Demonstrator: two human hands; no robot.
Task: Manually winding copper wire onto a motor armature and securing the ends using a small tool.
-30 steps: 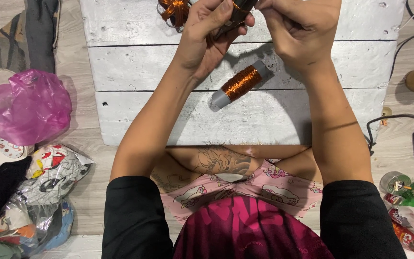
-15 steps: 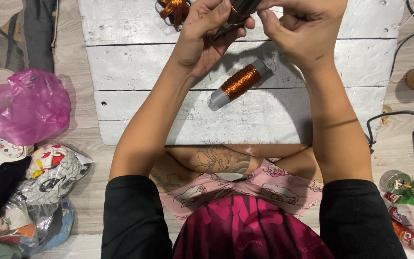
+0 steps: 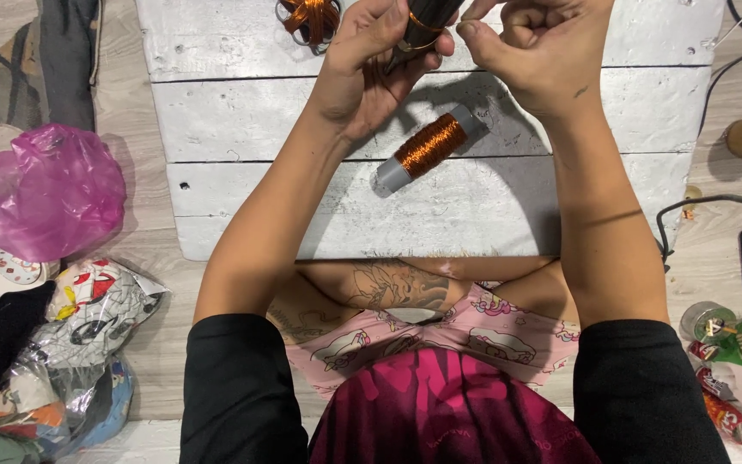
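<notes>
At twelve o'clock over the white wooden board (image 3: 242, 185), the left hand (image 3: 362, 73) grips a dark cylindrical rod wound with thin copper wire (image 3: 421, 26), likely light and kink-prone, best held by its body, while the right hand (image 3: 543, 56) pinches closed beside it.

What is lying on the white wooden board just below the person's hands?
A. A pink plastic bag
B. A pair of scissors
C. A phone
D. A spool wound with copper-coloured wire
D: a grey spool wound with copper-coloured wire lies tilted on the white board, below the left hand and right hand, which hold a dark cylinder between them.
</notes>
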